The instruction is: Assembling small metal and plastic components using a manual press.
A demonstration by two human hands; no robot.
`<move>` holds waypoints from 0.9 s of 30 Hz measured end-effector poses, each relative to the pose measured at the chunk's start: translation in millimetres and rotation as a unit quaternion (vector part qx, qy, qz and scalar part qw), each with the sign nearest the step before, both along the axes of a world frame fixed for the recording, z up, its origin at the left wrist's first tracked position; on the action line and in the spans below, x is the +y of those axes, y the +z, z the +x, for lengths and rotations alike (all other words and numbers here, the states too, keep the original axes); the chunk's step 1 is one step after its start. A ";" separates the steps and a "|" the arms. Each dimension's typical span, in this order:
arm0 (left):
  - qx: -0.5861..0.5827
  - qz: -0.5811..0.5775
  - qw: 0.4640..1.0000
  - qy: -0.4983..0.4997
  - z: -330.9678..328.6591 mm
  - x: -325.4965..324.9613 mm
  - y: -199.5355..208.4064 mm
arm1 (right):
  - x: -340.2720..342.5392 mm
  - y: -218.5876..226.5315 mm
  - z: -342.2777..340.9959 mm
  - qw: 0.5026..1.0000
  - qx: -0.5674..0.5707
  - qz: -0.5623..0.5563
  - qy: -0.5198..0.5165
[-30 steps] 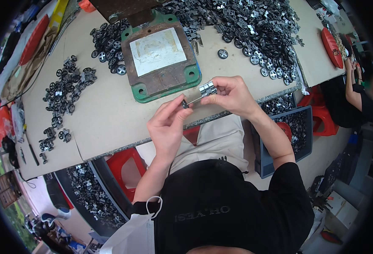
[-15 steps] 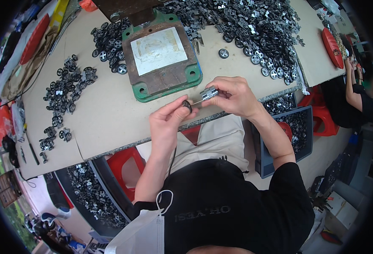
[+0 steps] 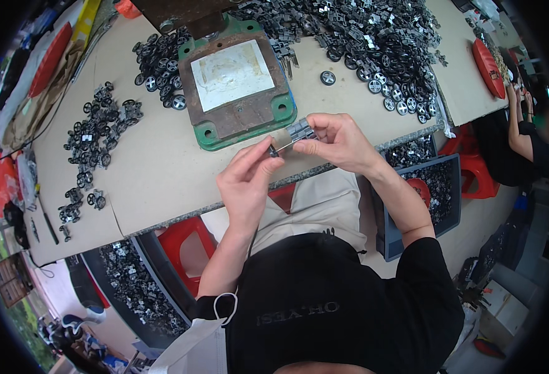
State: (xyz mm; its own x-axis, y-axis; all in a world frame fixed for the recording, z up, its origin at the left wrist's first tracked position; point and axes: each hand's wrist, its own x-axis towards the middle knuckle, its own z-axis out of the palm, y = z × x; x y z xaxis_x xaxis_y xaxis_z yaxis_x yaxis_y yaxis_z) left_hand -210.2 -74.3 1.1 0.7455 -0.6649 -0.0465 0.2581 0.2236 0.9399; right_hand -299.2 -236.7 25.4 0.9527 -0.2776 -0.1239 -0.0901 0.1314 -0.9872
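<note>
My left hand [image 3: 243, 182] pinches a small black wheel [image 3: 273, 151] between thumb and fingertips, just over the table's near edge. My right hand [image 3: 344, 144] grips a grey ridged part [image 3: 301, 130] with a thin metal axle [image 3: 284, 146]. The axle spans the gap from this part to the wheel; whether its tip sits in the wheel's hub cannot be made out. Beyond both hands stands a green-and-brown metal press base [image 3: 234, 119] with a white sheet [image 3: 232, 75] on top. A single loose wheel [image 3: 328, 78] lies to its right.
A large heap of wheels and grey parts [image 3: 380, 56] covers the far right of the table. Wheeled assemblies [image 3: 90, 134] lie at the left. Grey bins [image 3: 455, 206] of parts flank my legs, near red stools [image 3: 184, 246]. Another person [image 3: 524, 134] sits far right.
The grey part in my right hand has turned and shifted slightly left. My left hand has tilted the wheel, which now shows more edge-on. The white mask at the bottom has swung left.
</note>
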 end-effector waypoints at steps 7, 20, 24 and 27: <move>0.003 -0.013 0.999 -0.032 -5.0 -0.5 -6.2 | 5.0 -1.3 -0.1 0.953 -0.055 -0.297 0.034; 0.206 -0.091 0.968 -0.109 8.9 2.8 -17.5 | -57.4 26.2 4.0 0.889 0.129 -0.437 -0.049; 0.210 -0.095 0.967 -0.108 9.7 0.4 -15.4 | -83.4 -17.5 10.3 0.768 0.005 -0.635 -0.083; 0.210 -0.091 0.967 -0.109 9.3 -0.4 -13.2 | -77.7 -17.6 13.2 0.784 0.068 -0.615 -0.050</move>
